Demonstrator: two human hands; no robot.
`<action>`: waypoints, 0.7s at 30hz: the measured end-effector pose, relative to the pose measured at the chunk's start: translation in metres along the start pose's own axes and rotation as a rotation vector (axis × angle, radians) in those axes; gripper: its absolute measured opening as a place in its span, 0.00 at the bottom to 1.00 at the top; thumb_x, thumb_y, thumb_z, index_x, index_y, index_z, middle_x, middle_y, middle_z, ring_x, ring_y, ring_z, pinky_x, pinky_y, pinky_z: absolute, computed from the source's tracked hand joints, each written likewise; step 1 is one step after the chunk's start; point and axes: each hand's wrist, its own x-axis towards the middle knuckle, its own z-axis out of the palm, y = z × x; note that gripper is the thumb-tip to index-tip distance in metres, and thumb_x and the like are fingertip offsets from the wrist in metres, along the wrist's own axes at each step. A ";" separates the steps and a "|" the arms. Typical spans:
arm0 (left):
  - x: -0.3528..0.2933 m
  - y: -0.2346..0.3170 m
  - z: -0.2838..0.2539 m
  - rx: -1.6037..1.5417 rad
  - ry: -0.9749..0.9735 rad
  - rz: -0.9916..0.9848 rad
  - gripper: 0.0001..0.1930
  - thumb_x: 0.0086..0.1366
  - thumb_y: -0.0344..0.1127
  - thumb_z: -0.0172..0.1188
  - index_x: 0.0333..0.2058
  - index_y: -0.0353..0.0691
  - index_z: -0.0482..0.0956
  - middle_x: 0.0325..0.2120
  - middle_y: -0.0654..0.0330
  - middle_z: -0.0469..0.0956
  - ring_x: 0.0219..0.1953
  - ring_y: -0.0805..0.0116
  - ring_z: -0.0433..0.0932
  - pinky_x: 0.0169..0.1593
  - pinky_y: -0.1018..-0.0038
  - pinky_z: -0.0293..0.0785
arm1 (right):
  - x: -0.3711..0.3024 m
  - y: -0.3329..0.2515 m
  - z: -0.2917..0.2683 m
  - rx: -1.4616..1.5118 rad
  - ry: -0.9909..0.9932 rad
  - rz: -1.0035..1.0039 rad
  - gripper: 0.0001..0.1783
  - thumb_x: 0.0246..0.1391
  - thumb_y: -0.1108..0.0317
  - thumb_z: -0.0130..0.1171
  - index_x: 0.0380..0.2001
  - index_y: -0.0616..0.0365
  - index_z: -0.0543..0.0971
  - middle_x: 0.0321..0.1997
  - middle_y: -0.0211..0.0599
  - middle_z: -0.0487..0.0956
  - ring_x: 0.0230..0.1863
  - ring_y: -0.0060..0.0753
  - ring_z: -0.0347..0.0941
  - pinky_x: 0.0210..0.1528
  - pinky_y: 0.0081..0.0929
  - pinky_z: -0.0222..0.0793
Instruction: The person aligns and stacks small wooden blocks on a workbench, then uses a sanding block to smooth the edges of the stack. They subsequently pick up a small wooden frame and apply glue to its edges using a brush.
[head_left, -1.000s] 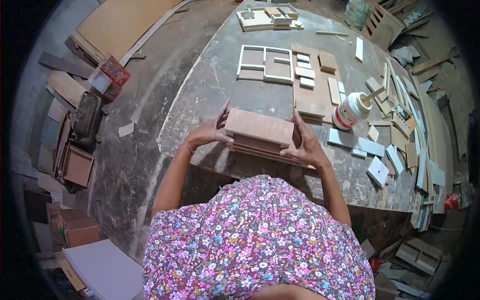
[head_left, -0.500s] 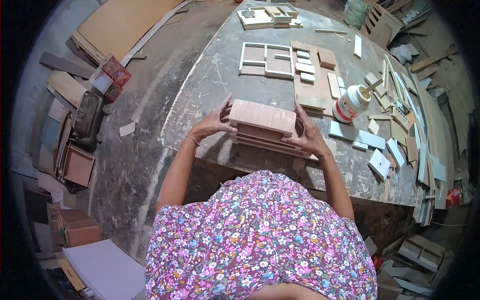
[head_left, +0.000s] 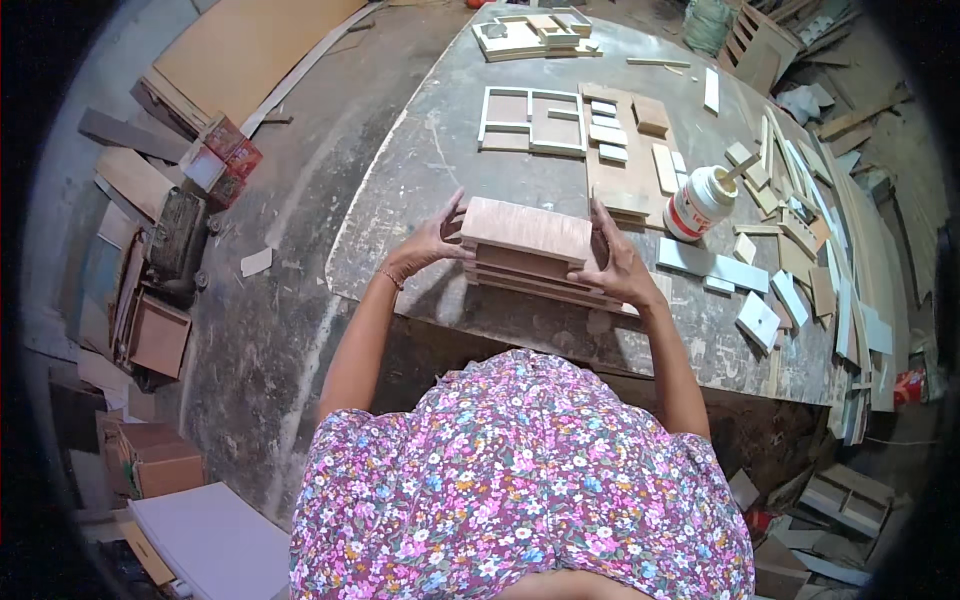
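Observation:
A small wooden shelf unit point(head_left: 527, 228) with a pale pinkish top board and layered boards below stands near the table's front edge. My left hand point(head_left: 433, 243) is curved around its left end, with the thumb at the front. At the other end my right hand point(head_left: 620, 265) clasps it the same way, its fingers reaching up along the side. Both palms face inward, so the unit sits between them. Beyond it lies a flat white-edged frame point(head_left: 532, 152) split into compartments. A white glue bottle point(head_left: 700, 205) with a stick in its mouth stands to the right of my right hand.
The grey worktable point(head_left: 400, 190) carries a board point(head_left: 655, 150) with small white-edged blocks on it. White strips point(head_left: 712, 268) and offcuts point(head_left: 797, 232) crowd the right side. More framed pieces point(head_left: 535, 38) lie at the far end. Cardboard boxes point(head_left: 160, 460) stand on the floor at left.
The view has shifted very slightly. Both hands keep their places at the ends of the shelf unit, which has not visibly moved on the table.

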 end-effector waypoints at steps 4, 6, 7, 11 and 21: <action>0.003 0.007 0.003 0.034 -0.004 -0.017 0.56 0.38 0.22 0.68 0.62 0.43 0.37 0.60 0.52 0.49 0.60 0.62 0.54 0.59 0.67 0.57 | -0.002 -0.002 -0.002 -0.094 -0.010 0.072 0.65 0.25 0.56 0.73 0.63 0.49 0.41 0.54 0.52 0.66 0.55 0.50 0.62 0.58 0.39 0.59; 0.002 0.007 0.004 0.007 -0.025 -0.019 0.56 0.39 0.25 0.69 0.62 0.44 0.37 0.59 0.52 0.50 0.59 0.61 0.55 0.59 0.66 0.56 | -0.003 0.000 -0.002 -0.023 0.003 0.032 0.62 0.27 0.56 0.71 0.63 0.49 0.42 0.53 0.52 0.66 0.55 0.51 0.62 0.58 0.39 0.59; 0.002 0.006 0.002 0.022 -0.027 -0.020 0.57 0.38 0.27 0.70 0.62 0.43 0.37 0.59 0.52 0.51 0.59 0.61 0.55 0.60 0.66 0.54 | -0.002 0.000 -0.002 -0.014 0.006 0.023 0.62 0.27 0.56 0.71 0.63 0.49 0.42 0.53 0.53 0.66 0.55 0.51 0.62 0.58 0.39 0.58; 0.003 0.002 -0.001 0.026 -0.026 -0.012 0.59 0.37 0.30 0.72 0.62 0.44 0.36 0.58 0.52 0.53 0.59 0.60 0.56 0.58 0.66 0.56 | -0.002 0.001 0.000 -0.009 0.020 -0.014 0.61 0.28 0.57 0.70 0.63 0.51 0.43 0.54 0.53 0.65 0.55 0.52 0.61 0.58 0.39 0.58; 0.006 -0.002 -0.006 0.073 -0.033 -0.048 0.60 0.36 0.29 0.72 0.62 0.47 0.36 0.60 0.51 0.50 0.61 0.59 0.52 0.61 0.65 0.51 | -0.001 -0.002 -0.002 0.077 -0.026 0.065 0.59 0.26 0.64 0.69 0.62 0.57 0.47 0.61 0.49 0.57 0.62 0.43 0.54 0.62 0.32 0.51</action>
